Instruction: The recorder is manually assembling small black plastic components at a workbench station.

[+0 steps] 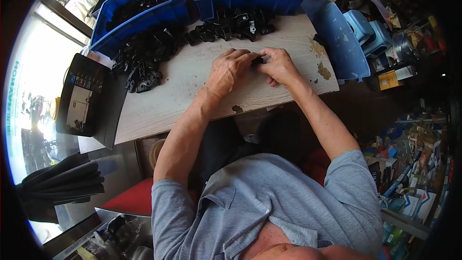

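Over the middle of the pale wooden table (178,89), both my hands come together around a small black part (258,61). My left hand (230,70) has its fingers closed on the part's left side, its back turned up. From the other side my right hand (281,67) pinches the same part between thumb and forefinger. Most of the part is hidden by my fingers, so its exact kind does not show. Just beyond my hands lies a heap of similar black plastic parts (226,25), and another pile (144,55) spreads to the left.
Two blue bins (139,19) (250,0) full of black parts stand along the far edge. A tablet (79,98) leans at the left. A light blue tub (344,43) hangs beside the table's right edge. Cluttered shelves (414,163) fill the right side.
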A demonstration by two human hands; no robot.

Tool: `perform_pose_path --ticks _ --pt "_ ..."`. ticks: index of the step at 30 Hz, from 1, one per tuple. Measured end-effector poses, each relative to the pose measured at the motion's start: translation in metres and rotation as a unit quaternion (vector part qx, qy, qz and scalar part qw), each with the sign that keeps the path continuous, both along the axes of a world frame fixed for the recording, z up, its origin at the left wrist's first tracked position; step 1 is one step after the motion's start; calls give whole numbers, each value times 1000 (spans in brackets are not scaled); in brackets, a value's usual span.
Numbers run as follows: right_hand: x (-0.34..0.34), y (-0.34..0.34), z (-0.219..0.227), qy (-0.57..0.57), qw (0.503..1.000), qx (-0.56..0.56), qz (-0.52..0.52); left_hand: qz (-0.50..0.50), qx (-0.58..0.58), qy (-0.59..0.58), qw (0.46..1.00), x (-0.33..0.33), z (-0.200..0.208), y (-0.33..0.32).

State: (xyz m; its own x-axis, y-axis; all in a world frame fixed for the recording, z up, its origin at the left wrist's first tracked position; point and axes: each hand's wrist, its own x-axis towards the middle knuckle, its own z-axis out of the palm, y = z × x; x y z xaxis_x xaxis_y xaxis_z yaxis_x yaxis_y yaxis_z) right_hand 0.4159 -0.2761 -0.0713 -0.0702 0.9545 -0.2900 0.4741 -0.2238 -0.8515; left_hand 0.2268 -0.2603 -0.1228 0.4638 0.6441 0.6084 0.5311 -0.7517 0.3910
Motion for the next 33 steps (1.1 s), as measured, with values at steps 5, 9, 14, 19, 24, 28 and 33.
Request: perform_pose_path --ticks 5,9,14,19,24,28,33 --pt "12 9 -11 7 1000 8 -1 45 30 59 997 11 4 -6" --pt "20 14 -11 23 999 19 12 87 30 101 991 20 12 -14" --pt "19 7 -4 3 1000 -1 3 92 -4 138 986 21 13 -22" --pt "18 -3 4 23 1000 -13 -9 107 15 68 992 13 16 -33" --pt "54 9 7 26 992 -57 -113 126 -18 47 991 3 15 -34" --pt "136 39 3 50 952 7 -301 110 10 37 993 4 13 -31" --pt "151 43 6 74 894 62 -438 116 5 41 992 -2 11 -30"
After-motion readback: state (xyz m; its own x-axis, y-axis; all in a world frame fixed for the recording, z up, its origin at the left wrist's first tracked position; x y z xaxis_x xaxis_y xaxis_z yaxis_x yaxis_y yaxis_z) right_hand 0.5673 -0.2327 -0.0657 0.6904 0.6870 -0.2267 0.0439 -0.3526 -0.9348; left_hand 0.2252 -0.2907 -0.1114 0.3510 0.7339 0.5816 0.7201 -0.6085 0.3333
